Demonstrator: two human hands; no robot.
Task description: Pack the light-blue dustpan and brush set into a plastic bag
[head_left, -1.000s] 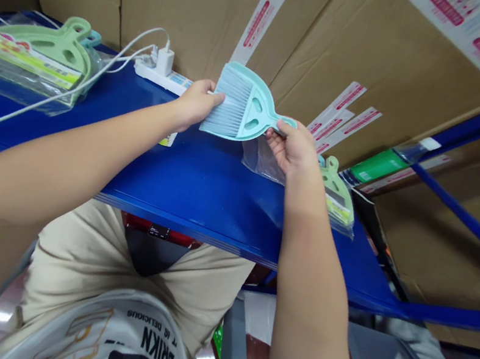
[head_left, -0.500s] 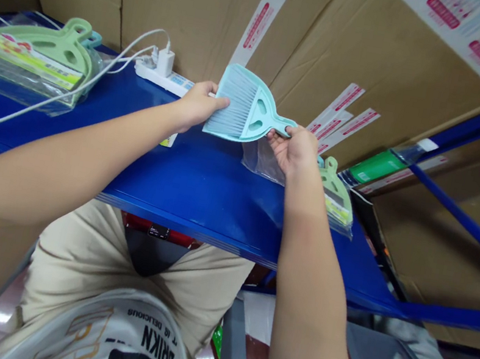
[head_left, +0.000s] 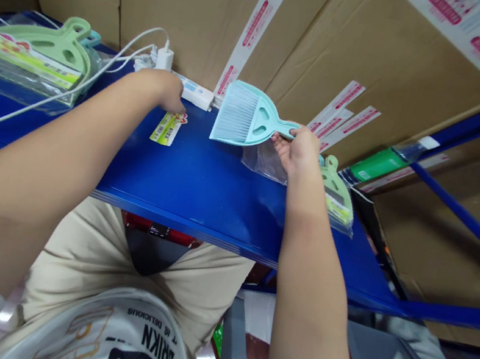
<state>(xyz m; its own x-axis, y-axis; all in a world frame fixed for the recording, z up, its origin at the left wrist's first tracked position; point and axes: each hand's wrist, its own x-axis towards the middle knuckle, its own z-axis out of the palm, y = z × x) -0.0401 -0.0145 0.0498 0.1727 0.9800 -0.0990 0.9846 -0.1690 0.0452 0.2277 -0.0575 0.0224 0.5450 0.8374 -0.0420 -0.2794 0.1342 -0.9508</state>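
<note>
Cardboard boxes (head_left: 196, 5) back the blue shelf (head_left: 202, 185). Pale blue brush-and-dustpan set (head_left: 244, 115) hangs above shelf centre, right hand (head_left: 296, 149) pinching its handle. Left hand (head_left: 167, 89) curls, fingers down, onto the label (head_left: 168, 128); grip state unclear. Best pinch one label edge, keep set level.

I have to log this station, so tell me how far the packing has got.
Done: bagged green sets lie at the shelf's left end, and one more bagged green set lies by the right wrist. In hand: the right hand holds a blue brush and dustpan by the handle, unbagged; the left hand reaches over the label card. Left: the empty clear bag under the right hand is unfilled.
</note>
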